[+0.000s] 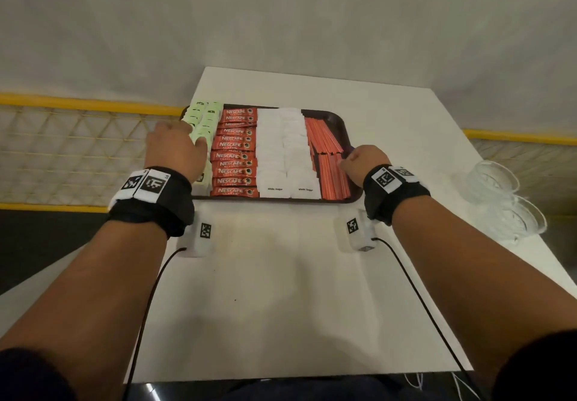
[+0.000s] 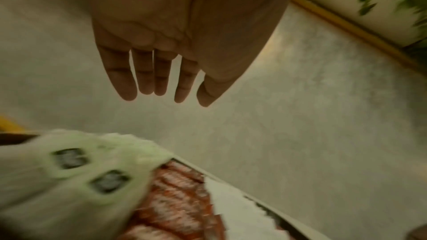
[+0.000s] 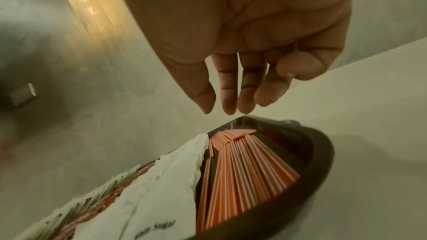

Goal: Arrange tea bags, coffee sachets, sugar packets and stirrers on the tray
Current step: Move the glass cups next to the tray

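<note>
Risk sits with the stirrers (image 1: 327, 157): both hands, left (image 1: 175, 150) and right (image 1: 363, 160), hover spread and empty; a careless brush could fan them over the tray (image 1: 346, 138) rim.

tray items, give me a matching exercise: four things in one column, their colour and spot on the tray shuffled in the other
Things:
1. tea bags
2. coffee sachets
3. sugar packets
4. stirrers

Colour and place on the tray:
A. white, in two rows between the red sachets and the orange sticks
B. orange, at the right end
C. pale green, at the left end
D. red, in one row next to the green packets

Pairs: 1-C, 2-D, 3-A, 4-B
</note>
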{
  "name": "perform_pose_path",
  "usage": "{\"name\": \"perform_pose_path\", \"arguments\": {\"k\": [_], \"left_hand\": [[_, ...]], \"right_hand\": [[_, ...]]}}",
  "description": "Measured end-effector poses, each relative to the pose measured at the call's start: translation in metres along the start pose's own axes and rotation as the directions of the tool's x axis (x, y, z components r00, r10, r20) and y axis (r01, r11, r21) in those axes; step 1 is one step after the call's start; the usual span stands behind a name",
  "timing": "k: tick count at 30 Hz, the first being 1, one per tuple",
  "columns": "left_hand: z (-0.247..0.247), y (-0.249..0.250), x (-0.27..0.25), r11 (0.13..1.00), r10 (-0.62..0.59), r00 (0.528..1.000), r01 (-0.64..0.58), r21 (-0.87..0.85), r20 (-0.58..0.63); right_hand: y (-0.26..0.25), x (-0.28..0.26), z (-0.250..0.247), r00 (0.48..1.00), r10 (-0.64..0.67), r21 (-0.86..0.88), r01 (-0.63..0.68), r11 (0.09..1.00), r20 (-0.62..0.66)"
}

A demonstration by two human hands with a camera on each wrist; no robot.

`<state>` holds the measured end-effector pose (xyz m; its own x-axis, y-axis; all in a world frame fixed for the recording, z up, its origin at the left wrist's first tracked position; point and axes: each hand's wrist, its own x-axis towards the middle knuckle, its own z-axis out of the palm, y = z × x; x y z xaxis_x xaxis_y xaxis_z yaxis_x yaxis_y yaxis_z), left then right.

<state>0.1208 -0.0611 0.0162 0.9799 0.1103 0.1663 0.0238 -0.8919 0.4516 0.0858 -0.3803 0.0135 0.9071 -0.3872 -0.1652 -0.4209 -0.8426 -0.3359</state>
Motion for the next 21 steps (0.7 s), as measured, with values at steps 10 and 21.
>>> {"name": "perform_pose_path", "arguments": {"k": [10,21], "left_hand": [[0.037,0.176,-0.028,0.894,0.407,0.908,-0.373,-0.248,0.104],[0.121,0.356,-0.091,0.723,0.665,0.662,-0.456,-0.518,0.345]], "right_hand": [[0.072,-0.034,-0.077,0.979,-0.080,0.172,0.112,0.979,-0.186],[0.234,-0.041,-0.165,0.978,-0.055,0.224,0.100,0.969,-0.200]]}}
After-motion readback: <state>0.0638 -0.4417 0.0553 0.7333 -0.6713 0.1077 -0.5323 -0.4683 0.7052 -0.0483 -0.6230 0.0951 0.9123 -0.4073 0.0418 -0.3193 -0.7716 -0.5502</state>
